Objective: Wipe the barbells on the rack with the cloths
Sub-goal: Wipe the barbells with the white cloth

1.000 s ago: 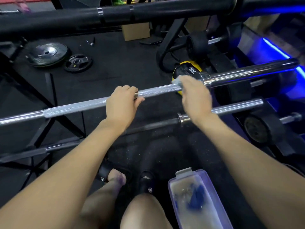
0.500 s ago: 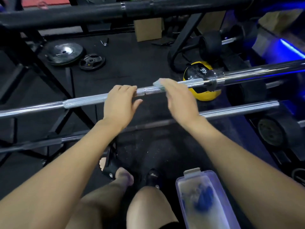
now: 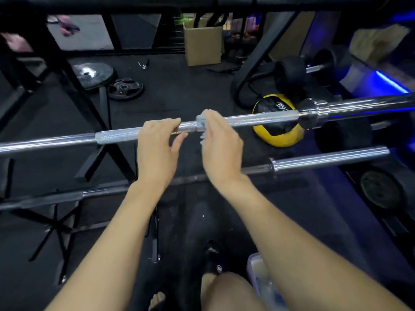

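Two hands on the bar [image 3: 258,118] mid-frame: left hand [image 3: 157,149] curls over the knurled steel, steadying it; right hand [image 3: 221,149] wraps a soft, limp cloth [image 3: 201,129] round it, probably pinched. Heavy, rigid, grippy: hold the knurling.

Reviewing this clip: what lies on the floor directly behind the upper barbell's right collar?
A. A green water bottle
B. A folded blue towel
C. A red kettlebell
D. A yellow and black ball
D: a yellow and black ball sits on the dark floor just behind and below the collar of the upper barbell.
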